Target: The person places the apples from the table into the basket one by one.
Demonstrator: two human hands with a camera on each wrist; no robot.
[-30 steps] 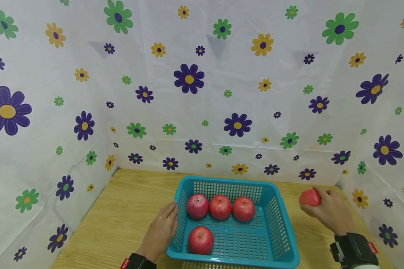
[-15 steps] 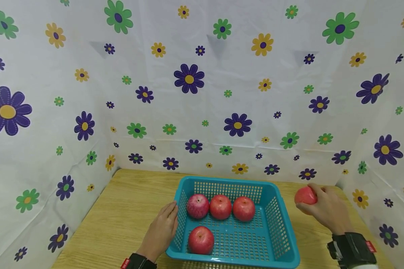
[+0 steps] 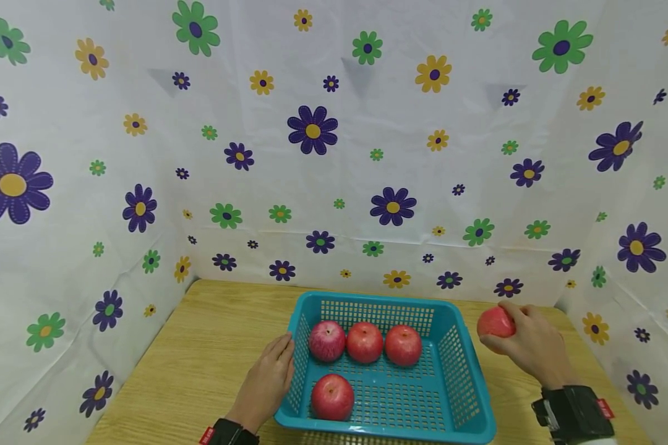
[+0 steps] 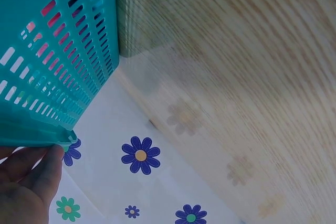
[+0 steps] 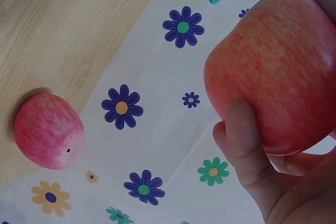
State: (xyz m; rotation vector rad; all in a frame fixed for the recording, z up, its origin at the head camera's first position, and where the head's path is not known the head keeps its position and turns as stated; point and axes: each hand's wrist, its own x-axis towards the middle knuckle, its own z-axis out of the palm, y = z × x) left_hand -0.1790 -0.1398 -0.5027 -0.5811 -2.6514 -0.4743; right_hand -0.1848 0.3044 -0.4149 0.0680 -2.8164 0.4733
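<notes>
My right hand (image 3: 537,346) grips a red apple (image 3: 496,329) just right of the blue plastic basket (image 3: 481,402). In the right wrist view, the thumb and fingers curl round this apple (image 5: 278,72). My left hand (image 3: 264,380) rests with fairly straight fingers against the basket's left rim. The left wrist view shows its fingertips (image 4: 50,163) touching that rim. Inside the basket, a darker striped apple (image 3: 326,341) and two red apples (image 3: 364,342) (image 3: 403,345) line the back, and another apple (image 3: 332,397) sits at front left.
On the wooden table (image 3: 200,346), a pinkish apple (image 5: 49,131) lies in the right wrist view; the head view does not show it. White flower-printed cloth (image 3: 345,173) stands behind the table and on both sides.
My right hand has moved left with the apple, closer to the basket's right rim. My left hand and the apples in the basket have stayed in place.
</notes>
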